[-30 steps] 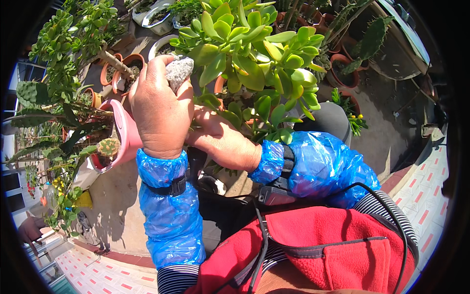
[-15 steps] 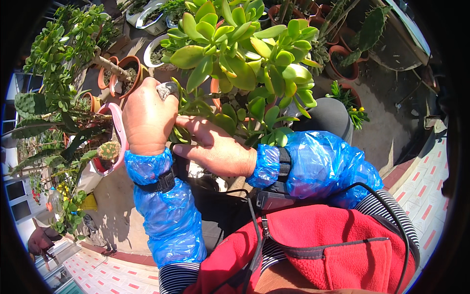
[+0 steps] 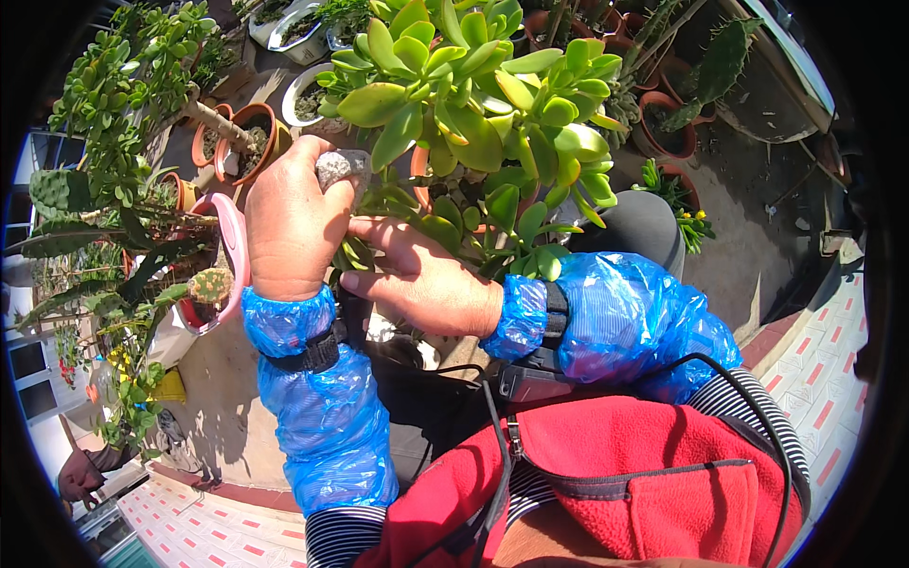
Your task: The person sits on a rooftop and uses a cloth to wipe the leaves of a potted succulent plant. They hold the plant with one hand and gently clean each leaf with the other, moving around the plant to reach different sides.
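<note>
My left hand (image 3: 295,232) is closed around a rough grey stone (image 3: 343,168), which shows between its thumb and fingers. To its right spreads a large jade-like succulent (image 3: 473,133) with thick, glossy green leaves. Below the lower leaves, my right hand (image 3: 431,289) reaches leftward, fingers stretched out and thumb apart. Its fingertips come close to my left hand and the low leaves there; nothing shows in its grasp. Leaves hide most of the terracotta pot (image 3: 420,175) behind the stone.
Terracotta pots (image 3: 254,142) and a white-rimmed pot (image 3: 301,97) stand beyond my left hand. A pink-rimmed planter (image 3: 234,248) with a small cactus (image 3: 210,285) sits close to my left wrist. Toward the right are a spiny cactus (image 3: 724,62) and a yellow-flowered plant (image 3: 694,227).
My left hand has shifted slightly right and turned, bringing more of the stone into sight. The right hand has stayed almost in place, rising slightly.
</note>
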### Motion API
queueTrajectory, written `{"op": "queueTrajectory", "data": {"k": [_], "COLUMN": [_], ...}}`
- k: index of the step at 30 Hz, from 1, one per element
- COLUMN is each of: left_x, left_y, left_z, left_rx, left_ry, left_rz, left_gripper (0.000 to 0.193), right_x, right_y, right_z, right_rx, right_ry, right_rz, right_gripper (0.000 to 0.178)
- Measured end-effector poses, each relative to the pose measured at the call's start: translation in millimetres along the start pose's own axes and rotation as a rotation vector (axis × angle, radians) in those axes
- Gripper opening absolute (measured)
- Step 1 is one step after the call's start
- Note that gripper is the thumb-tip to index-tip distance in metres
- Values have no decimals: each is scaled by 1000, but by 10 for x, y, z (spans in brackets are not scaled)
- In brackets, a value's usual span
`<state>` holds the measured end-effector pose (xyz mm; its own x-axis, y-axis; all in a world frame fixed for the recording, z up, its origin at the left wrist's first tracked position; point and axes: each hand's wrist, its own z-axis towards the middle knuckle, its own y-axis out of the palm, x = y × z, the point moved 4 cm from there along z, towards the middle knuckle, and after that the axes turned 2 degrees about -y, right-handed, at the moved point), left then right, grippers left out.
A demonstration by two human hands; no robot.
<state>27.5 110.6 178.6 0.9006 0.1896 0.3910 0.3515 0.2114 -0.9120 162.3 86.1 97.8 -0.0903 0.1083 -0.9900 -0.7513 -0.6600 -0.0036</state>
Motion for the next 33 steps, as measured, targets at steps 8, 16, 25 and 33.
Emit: {"op": "queueTrajectory", "data": {"k": [8, 16, 25, 33], "left_x": [97, 207, 172, 253], "left_y": [-36, 135, 101, 143], "left_z": [-34, -137, -165, -163], "left_rx": [132, -5, 24, -14], "left_ry": [222, 536, 572, 594], "left_rz": [122, 345, 310, 302], "left_gripper": [30, 30, 27, 23], "right_x": [11, -25, -111, 315], "right_y": [-8, -82, -581, -532], "right_z": [-11, 5, 124, 195], "right_rx": [-16, -202, 246, 169], "right_ry": [33, 291, 371, 199], "right_rz": [29, 111, 123, 97], "right_gripper": [60, 42, 35, 34]}}
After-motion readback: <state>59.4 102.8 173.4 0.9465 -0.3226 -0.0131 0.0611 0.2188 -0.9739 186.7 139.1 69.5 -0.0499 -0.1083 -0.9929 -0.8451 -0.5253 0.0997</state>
